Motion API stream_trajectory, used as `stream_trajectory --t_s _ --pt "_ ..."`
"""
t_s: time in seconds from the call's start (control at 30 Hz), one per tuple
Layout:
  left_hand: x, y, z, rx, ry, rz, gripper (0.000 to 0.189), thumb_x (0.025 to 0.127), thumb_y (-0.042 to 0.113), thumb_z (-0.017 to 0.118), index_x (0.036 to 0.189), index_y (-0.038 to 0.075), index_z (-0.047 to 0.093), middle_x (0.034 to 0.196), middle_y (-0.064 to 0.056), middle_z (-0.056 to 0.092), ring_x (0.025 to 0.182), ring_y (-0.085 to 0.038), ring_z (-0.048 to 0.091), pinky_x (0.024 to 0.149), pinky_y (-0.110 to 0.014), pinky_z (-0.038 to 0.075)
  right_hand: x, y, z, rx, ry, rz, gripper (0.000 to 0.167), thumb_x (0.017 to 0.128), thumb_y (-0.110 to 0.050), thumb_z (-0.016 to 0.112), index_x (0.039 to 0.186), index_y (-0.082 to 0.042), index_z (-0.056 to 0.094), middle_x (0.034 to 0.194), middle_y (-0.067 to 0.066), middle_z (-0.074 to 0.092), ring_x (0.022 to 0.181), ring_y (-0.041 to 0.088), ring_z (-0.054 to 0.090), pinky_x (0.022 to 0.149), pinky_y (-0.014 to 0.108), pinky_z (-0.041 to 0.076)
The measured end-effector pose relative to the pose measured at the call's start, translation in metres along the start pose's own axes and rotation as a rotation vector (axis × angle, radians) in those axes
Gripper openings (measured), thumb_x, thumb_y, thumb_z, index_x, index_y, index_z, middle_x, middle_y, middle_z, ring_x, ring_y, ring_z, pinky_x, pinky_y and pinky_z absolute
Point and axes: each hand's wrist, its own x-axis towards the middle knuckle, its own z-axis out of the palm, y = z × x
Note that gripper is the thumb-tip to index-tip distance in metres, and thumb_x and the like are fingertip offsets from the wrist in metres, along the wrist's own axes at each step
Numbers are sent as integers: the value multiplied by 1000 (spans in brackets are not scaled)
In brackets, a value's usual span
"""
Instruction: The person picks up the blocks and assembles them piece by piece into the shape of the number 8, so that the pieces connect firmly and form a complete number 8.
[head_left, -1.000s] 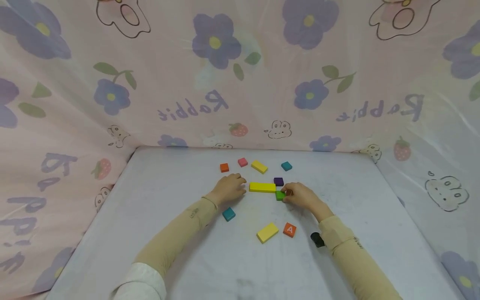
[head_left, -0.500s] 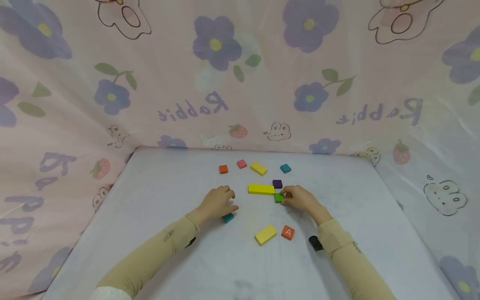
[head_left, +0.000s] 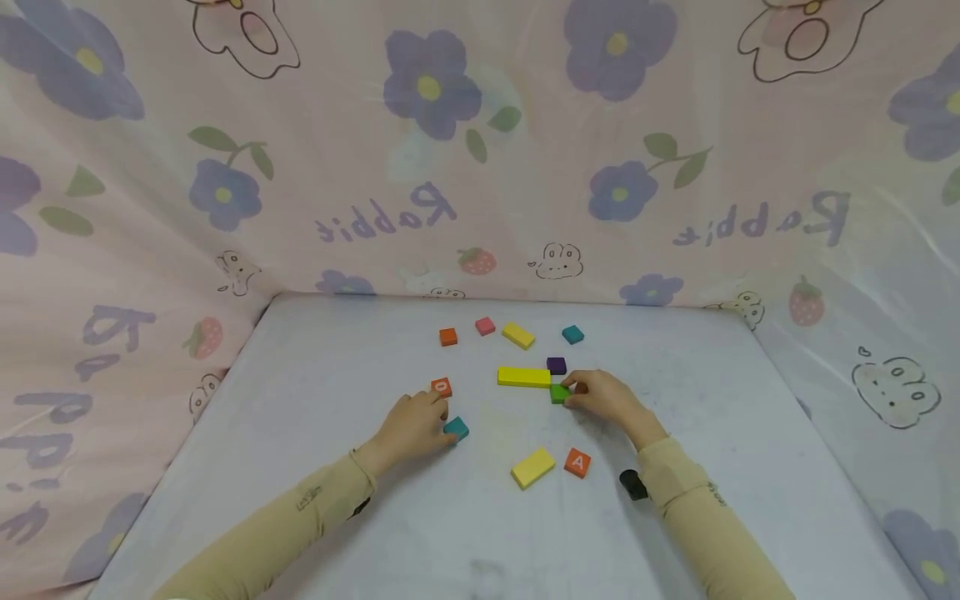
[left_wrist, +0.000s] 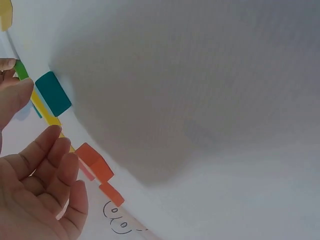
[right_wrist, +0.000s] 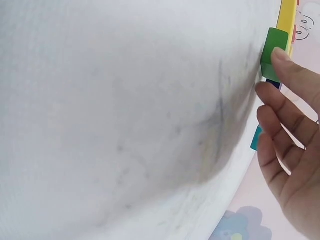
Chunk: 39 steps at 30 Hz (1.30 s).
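Note:
My left hand (head_left: 411,427) hovers over the table beside a teal block (head_left: 456,429), thumb near it and fingers loosely bent. An orange block (head_left: 442,386) with a white mark lies just past its fingertips. In the left wrist view, a gap separates the thumb from the fingers, with nothing held between them. My right hand (head_left: 606,395) pinches a green block (head_left: 558,394) at its right end, the thumb (right_wrist: 282,55) on its face. That green block adjoins the right end of a long yellow block (head_left: 523,377); a purple block (head_left: 557,365) lies just behind.
Along the back lie an orange block (head_left: 447,337), a pink block (head_left: 485,326), a shorter yellow block (head_left: 518,335) and a teal block (head_left: 573,334). Nearer me are another yellow block (head_left: 533,467) and an orange block marked A (head_left: 577,462). Patterned cloth (head_left: 480,167) walls the white table.
My left hand has drawn back leftward and toward me, away from the long yellow block to the near teal block. The marked orange block has come into view. My right hand stays at the green block.

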Motion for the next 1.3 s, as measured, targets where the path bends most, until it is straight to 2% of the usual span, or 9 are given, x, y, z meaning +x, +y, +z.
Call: stream_trajectory --t_s 0.33,0.6,0.8,1.07,1.3 --pt "-5 0 5 22 67 64 28 72 35 77 80 12 65 80 2 59 73 -15 53 64 -30 41 0 1 2 4 -10 -8 31 85 -24 67 114 -14 64 90 3 62 76 16 51 69 30 46" --pt "-1 3 4 -13 68 79 22 74 29 76 80 11 65 79 3 61 74 -12 55 63 -26 38 -2 1 1 4 -4 -4 31 85 -23 67 114 -13 64 90 4 63 76 16 52 69 31 47" --pt "10 9 4 -22 59 76 19 75 26 75 81 11 66 79 3 62 73 -11 57 64 -26 39 -2 0 1 11 -3 2 32 85 -23 67 115 -13 63 89 4 62 75 16 51 67 30 46" --pt "33 14 4 27 60 109 14 77 21 73 78 10 65 74 1 58 69 -13 54 69 -31 46 -2 1 1 9 0 3 32 85 -24 67 115 -13 63 88 4 62 75 16 52 68 30 46" --pt "51 16 4 40 -9 87 16 81 24 72 84 10 66 78 1 59 67 -12 52 64 -26 41 0 2 2 23 0 5 32 85 -24 67 116 -14 63 88 3 62 75 16 51 68 29 45"
